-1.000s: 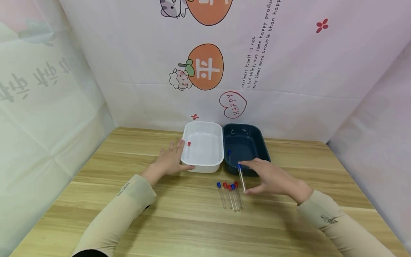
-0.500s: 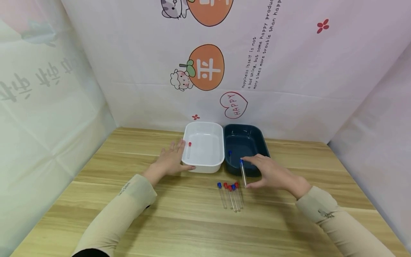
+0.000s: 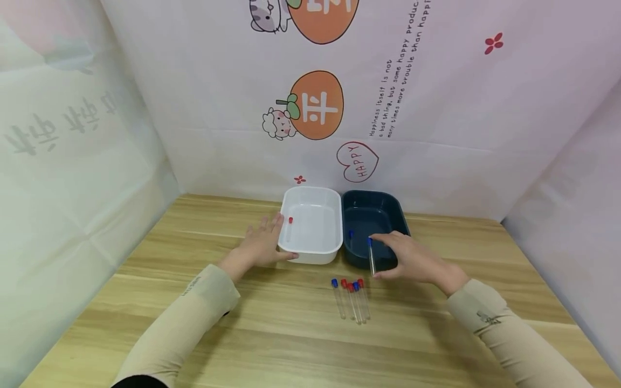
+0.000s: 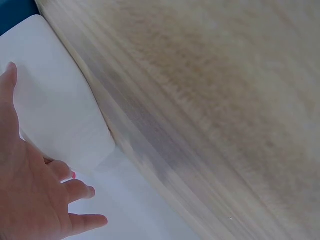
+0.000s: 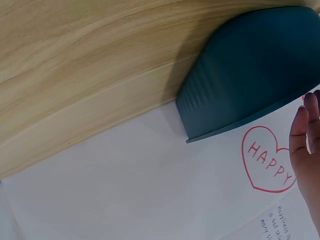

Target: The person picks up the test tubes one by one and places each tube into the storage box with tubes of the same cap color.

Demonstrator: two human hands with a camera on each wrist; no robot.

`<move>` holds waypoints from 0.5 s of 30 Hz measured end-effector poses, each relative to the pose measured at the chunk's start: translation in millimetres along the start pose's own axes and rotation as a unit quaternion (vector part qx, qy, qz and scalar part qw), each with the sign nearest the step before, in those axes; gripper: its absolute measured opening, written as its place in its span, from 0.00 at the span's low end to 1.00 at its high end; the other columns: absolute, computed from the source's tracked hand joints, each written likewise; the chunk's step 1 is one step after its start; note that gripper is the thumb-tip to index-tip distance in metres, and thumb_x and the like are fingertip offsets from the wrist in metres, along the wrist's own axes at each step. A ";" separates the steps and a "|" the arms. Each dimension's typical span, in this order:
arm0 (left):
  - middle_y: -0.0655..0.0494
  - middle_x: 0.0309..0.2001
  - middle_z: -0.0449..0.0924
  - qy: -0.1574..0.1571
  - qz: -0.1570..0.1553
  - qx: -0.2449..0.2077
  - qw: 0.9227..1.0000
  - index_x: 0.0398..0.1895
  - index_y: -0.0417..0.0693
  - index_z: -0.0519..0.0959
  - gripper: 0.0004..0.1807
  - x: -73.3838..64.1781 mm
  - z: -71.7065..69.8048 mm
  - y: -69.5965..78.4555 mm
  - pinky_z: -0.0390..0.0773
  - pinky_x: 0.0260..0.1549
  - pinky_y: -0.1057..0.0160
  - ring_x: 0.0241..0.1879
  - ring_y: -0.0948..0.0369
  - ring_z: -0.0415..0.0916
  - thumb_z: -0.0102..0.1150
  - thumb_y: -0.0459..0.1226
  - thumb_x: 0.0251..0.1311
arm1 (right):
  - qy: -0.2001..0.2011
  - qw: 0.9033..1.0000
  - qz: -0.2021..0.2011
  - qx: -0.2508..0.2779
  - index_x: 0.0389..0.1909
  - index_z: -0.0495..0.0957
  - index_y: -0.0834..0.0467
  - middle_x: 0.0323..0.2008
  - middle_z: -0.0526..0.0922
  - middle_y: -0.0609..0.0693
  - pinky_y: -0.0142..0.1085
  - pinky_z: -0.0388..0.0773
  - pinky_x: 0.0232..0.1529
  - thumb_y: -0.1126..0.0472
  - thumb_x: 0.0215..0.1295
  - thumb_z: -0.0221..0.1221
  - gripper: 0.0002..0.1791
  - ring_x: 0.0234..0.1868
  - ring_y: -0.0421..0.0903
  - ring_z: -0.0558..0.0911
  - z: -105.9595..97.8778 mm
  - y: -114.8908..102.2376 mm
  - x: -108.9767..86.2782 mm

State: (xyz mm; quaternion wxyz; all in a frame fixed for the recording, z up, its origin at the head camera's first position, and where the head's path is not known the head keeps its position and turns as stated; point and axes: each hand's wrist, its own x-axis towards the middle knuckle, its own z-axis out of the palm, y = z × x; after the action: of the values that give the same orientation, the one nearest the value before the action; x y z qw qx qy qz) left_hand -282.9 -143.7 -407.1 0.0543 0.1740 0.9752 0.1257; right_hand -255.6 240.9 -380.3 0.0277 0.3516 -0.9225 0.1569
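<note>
My right hand (image 3: pixel 412 260) pinches a blue-capped test tube (image 3: pixel 372 257) between thumb and fingers, cap end away from me. It hangs over the near part of the dark blue bin (image 3: pixel 356 257), where another tube's blue cap (image 3: pixel 351 234) shows inside. My left hand (image 3: pixel 262 242) has its fingers spread along the left side of the white bin (image 3: pixel 310 257), thumb at the front wall. In that bin lies a tube with a red cap (image 3: pixel 290 220). In the right wrist view the right fingers (image 5: pixel 300 125) are at the dark bin's rim, and the tube is out of sight.
Several clear test tubes (image 3: pixel 352 310) with red or blue caps lie bunched on the wooden table (image 3: pixel 271 345) in front of the bins. The two bins stand side by side against a printed cloth backdrop (image 3: pixel 233 161). Cloth also hangs at both sides.
My right hand has carried the blue-capped test tube a little forward, from the dark bin's front edge to over the bin. The left hand stays at the white bin. The head view has shifted slightly.
</note>
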 end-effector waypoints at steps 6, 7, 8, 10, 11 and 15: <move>0.46 0.83 0.35 -0.004 0.000 -0.005 1.000 0.83 0.39 0.38 0.66 1.1 1.2 0.0 0.42 0.71 0.29 0.80 0.39 0.35 0.60 0.69 0.59 | -0.002 1.000 0.007 0.001 0.69 0.71 0.65 0.59 0.79 0.63 0.55 0.79 0.55 0.44 0.53 0.77 0.49 0.54 0.55 0.78 2.9 8.1 3.7; 0.45 0.83 0.36 -0.003 0.000 -0.006 1.000 0.83 0.39 0.38 0.66 0.7 0.9 0.0 0.42 0.70 0.29 0.79 0.39 0.36 0.61 0.69 0.59 | -0.002 1.000 0.006 0.002 0.70 0.70 0.66 0.59 0.79 0.63 0.55 0.78 0.56 0.43 0.53 0.77 0.49 0.55 0.56 0.78 3.0 8.9 5.6; 0.45 0.83 0.35 -0.003 -0.001 -0.005 1.000 0.83 0.39 0.38 0.66 0.4 0.7 -0.1 0.42 0.71 0.29 0.79 0.39 0.36 0.61 0.69 0.59 | -0.003 1.000 0.005 0.001 0.69 0.70 0.66 0.59 0.79 0.64 0.55 0.78 0.56 0.42 0.53 0.77 0.49 0.55 0.56 0.78 3.0 9.7 7.7; 0.45 0.83 0.36 -0.002 -0.001 -0.004 1.000 0.83 0.39 0.38 0.66 0.0 0.2 -0.2 0.42 0.70 0.29 0.79 0.39 0.36 0.61 0.69 0.59 | 0.000 1.000 0.006 0.002 0.69 0.70 0.66 0.59 0.79 0.64 0.55 0.78 0.56 0.42 0.53 0.76 0.50 0.55 0.57 0.78 2.3 10.5 12.1; 0.45 0.83 0.36 -0.002 0.000 -0.005 1.000 0.83 0.38 0.39 0.66 0.0 0.2 -0.1 0.42 0.70 0.29 0.79 0.39 0.36 0.61 0.69 0.60 | 0.000 1.000 0.008 0.002 0.69 0.71 0.66 0.59 0.79 0.64 0.55 0.78 0.57 0.41 0.53 0.76 0.50 0.55 0.57 0.78 1.7 10.9 14.1; 0.44 0.83 0.37 -0.001 0.003 -0.001 1.000 0.83 0.38 0.39 0.66 0.8 0.5 0.1 0.43 0.70 0.29 0.79 0.39 0.36 0.60 0.69 0.60 | -0.001 1.000 0.020 -0.001 0.70 0.70 0.66 0.60 0.78 0.65 0.56 0.78 0.57 0.40 0.54 0.75 0.50 0.56 0.56 0.78 -1.7 12.0 21.0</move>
State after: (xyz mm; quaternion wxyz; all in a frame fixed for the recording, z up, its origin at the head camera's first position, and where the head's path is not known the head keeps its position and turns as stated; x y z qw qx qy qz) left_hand -283.5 -143.2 -407.6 0.0553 0.1769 0.9745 0.1267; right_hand -279.4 236.5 -378.6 0.0237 0.3331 -0.9295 0.1566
